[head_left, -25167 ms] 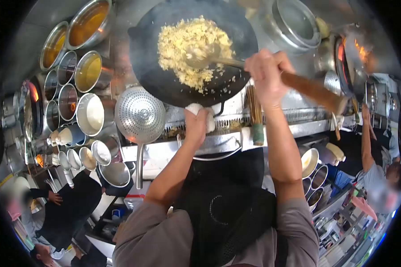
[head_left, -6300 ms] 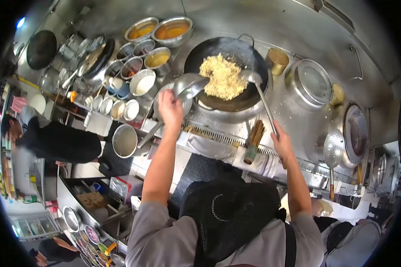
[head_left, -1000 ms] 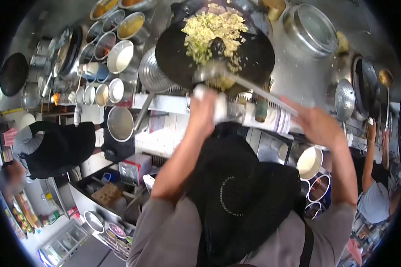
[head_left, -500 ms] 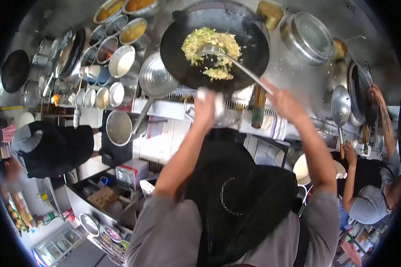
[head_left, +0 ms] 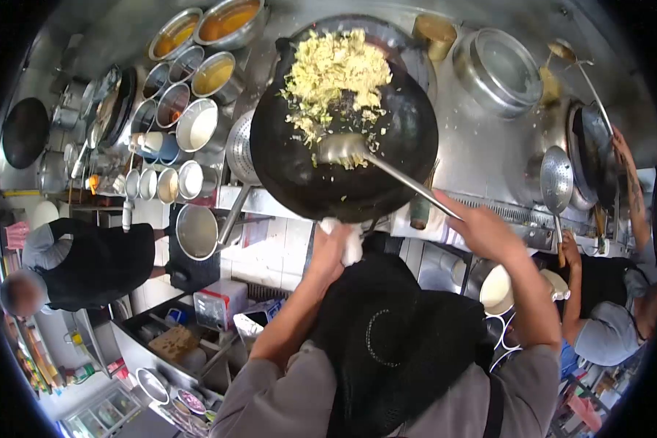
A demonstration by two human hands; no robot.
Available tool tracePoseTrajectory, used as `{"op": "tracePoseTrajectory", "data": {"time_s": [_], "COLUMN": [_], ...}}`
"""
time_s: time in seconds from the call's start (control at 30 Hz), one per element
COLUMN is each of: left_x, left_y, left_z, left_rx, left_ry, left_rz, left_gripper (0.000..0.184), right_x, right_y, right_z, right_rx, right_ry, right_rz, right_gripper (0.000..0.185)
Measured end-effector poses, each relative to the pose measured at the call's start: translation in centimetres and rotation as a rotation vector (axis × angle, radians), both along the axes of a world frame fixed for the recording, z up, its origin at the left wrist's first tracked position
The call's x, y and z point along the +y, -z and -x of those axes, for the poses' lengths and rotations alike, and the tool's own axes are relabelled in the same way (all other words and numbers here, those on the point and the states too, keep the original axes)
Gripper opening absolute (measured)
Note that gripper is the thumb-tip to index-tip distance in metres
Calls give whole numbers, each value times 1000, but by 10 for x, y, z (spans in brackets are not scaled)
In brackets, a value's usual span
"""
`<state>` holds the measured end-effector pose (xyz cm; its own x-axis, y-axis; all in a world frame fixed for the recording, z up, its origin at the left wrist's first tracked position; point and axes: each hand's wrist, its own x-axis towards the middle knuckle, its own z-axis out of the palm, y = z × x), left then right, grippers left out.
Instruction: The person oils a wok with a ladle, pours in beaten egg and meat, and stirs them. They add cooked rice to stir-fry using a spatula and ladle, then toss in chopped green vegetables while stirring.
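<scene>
My left hand (head_left: 330, 250) is closed round a folded white cloth (head_left: 352, 245) at the near rim of a large black wok (head_left: 409, 139). The cloth hides whatever part of the rim or ear lies inside my grip. Gripped in my right hand (head_left: 487, 230) is the long handle of a metal ladle (head_left: 343, 148). Its bowl is low in the wok, with a few grains around it. Fried rice (head_left: 339, 66) with yellow bits and green pieces is heaped toward the far side, apparently airborne or sliding up the wall. The wok is tilted toward me.
A perforated strainer (head_left: 242, 150) leans left of the wok, near several metal pots of sauces (head_left: 215, 75). A lidded steel pot (head_left: 500, 69) stands right, and a bamboo brush (head_left: 422, 208) lies by the front ledge. One co-worker (head_left: 606, 314) cooks at right; another person (head_left: 95, 255) stands left.
The wok has come toward me and tipped, with my left hand lower. The rice has gone from the wok's middle to its far side. The ladle has moved nearer to me, off the heap.
</scene>
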<state>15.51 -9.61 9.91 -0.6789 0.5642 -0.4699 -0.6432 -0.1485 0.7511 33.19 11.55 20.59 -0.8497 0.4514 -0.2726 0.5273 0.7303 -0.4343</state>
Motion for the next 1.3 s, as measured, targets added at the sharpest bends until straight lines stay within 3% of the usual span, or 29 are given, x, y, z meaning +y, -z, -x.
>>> {"op": "tracePoseTrajectory", "data": {"time_s": [0.07,0.13,0.2,0.27,0.3,0.33,0.4,0.47,0.5,0.53,0.6,0.63,0.7,0.73,0.8,0.83,0.9,0.93,1.0,1.03,1.07,1.13,1.2,1.3], "left_x": [19,63,76,47,21,11,2,32,56,76,74,60,31,30,40,53,92,109,121,122,120,115,103,102], "left_y": [-42,-44,-18,61,64,48,8,-35,-54,-40,-10,69,107,81,62,67,56,62,98,102,93,97,94,70], "left_z": [23,59,63,36,25,11,9,40,53,66,56,57,33,26,29,42,83,94,96,94,99,107,114,131], "left_rx": [-154,-69,163,131,122,138,71,-133,-54,24,174,258,242,229,168,142,58,115,103,245,225,160,75,-120], "left_ry": [71,95,100,-7,99,42,120,114,98,99,81,136,83,105,48,18,10,108,-4,-23,53,121,140,223], "left_rz": [164,-1,286,88,58,81,89,122,65,60,362,168,25,1,-37,-27,-78,6,46,-1,39,135,48,-95], "left_gripper": [17,14,17,13,18,20,19,18,17,17,15,17,24,22,15,11,6,7,9,12,13,16,19,23], "right_x": [-3,1,3,14,7,6,5,1,4,10,28,34,48,42,56,66,84,68,71,87,94,107,124,108], "right_y": [-37,-38,-14,46,31,14,-22,-48,-54,-40,12,30,48,-7,-13,-9,0,-23,-32,-27,-35,-34,-47,-103], "right_z": [-18,20,34,45,32,18,-10,4,16,31,60,58,46,49,46,53,74,92,120,130,142,186,233,254], "right_rx": [-94,-192,-297,-199,-75,-61,-175,-228,-249,-246,-156,-138,225,9,48,38,515,686,822,798,654,787,1272,1526], "right_ry": [-134,-43,50,172,128,139,-72,-63,-30,-34,23,32,50,206,352,345,186,263,190,75,225,379,552,534], "right_rz": [117,69,6,-56,-58,-64,-30,-34,-72,-81,-220,-240,227,636,1114,1105,1849,1807,1591,1285,884,106,792,497], "right_gripper": [52,53,53,55,54,54,51,52,52,52,51,51,48,43,39,39,45,48,50,50,40,32,40,43]}}
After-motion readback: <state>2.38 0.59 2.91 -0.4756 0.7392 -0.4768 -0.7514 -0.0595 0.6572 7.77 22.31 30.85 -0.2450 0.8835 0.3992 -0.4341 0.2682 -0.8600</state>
